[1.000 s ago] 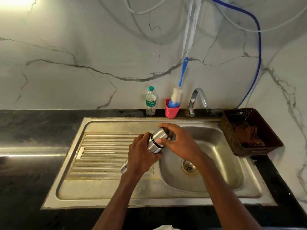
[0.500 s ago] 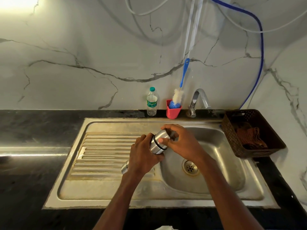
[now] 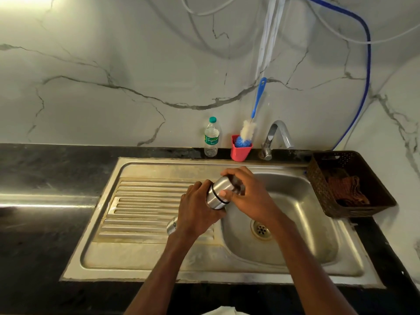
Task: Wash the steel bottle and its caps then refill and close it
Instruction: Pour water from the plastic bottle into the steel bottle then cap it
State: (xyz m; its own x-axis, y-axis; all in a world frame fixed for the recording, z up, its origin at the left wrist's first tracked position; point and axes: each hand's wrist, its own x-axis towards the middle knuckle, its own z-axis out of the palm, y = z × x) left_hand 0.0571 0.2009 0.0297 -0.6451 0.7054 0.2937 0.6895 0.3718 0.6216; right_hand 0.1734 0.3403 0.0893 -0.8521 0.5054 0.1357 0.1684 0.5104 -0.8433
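One steel sink (image 3: 145, 264) in black counter (image 3: 45, 169).

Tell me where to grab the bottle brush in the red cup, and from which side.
Grip the brush by its blue handle, coming from above and in front. The bristle head sits in the cup, and the handle leans up toward the wall, free and clear of the tap. Both hands are busy with the steel bottle.

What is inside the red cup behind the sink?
In the red cup stands a bottle brush: blue and white bristles show above the rim, the blue handle leaning on the wall. The cup's wall hides anything lower down.
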